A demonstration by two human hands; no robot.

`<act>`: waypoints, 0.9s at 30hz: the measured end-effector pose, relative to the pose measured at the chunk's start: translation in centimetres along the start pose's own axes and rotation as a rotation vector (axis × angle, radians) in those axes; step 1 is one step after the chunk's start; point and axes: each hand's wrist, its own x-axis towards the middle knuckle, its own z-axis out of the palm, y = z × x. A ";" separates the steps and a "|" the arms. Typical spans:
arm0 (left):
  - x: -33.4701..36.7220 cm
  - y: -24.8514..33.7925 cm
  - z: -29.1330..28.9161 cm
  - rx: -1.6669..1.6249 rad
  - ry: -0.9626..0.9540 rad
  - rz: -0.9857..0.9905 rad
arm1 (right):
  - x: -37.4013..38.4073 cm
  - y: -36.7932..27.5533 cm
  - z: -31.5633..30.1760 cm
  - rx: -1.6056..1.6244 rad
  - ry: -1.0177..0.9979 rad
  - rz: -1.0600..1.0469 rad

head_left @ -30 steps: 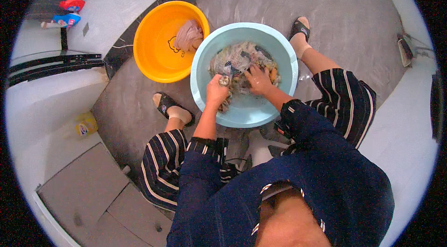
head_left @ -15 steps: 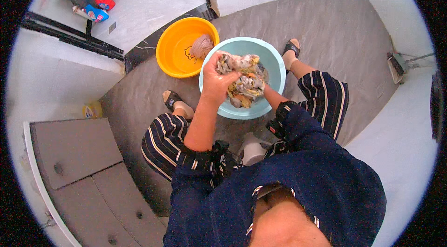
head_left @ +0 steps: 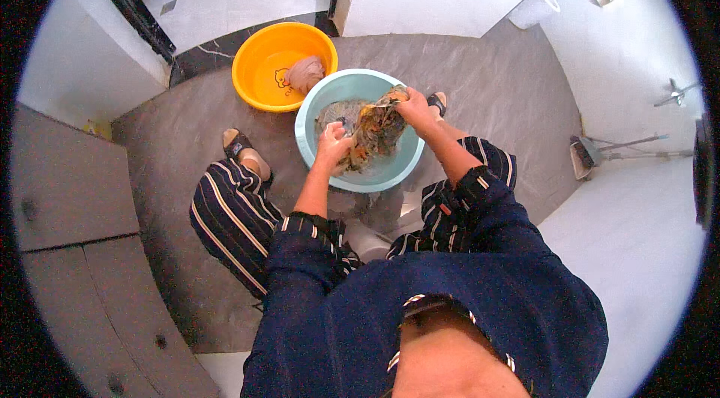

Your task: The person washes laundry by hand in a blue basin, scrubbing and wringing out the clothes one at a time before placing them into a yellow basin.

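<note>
A wet patterned cloth [head_left: 375, 132] in orange, yellow, grey and black hangs between my hands over the light blue basin [head_left: 304, 128]. My right hand [head_left: 417, 110] pinches its upper right end above the basin's far right rim. Lower and to the left, my left hand [head_left: 334, 146] is closed at the cloth's left edge, its fingertips partly hidden. Part of the cloth trails down into the basin, where greyish, sudsy-looking water shows.
A yellow basin [head_left: 251, 60] with a crumpled pinkish-beige cloth [head_left: 305, 74] in it touches the blue basin at the far left. My sandalled feet flank the basins. Grey cabinets [head_left: 71, 180] stand at left; a broom and dustpan [head_left: 583, 156] lean at right.
The cloth was bunched up between both hands; now it is spread out and hangs lower. My right hand has moved up and right, my left hand down. The view has shifted.
</note>
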 end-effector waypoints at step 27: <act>-0.8 1.5 3.2 0.380 0.382 0.555 | -11.6 -18.1 -2.1 0.641 -0.237 -0.113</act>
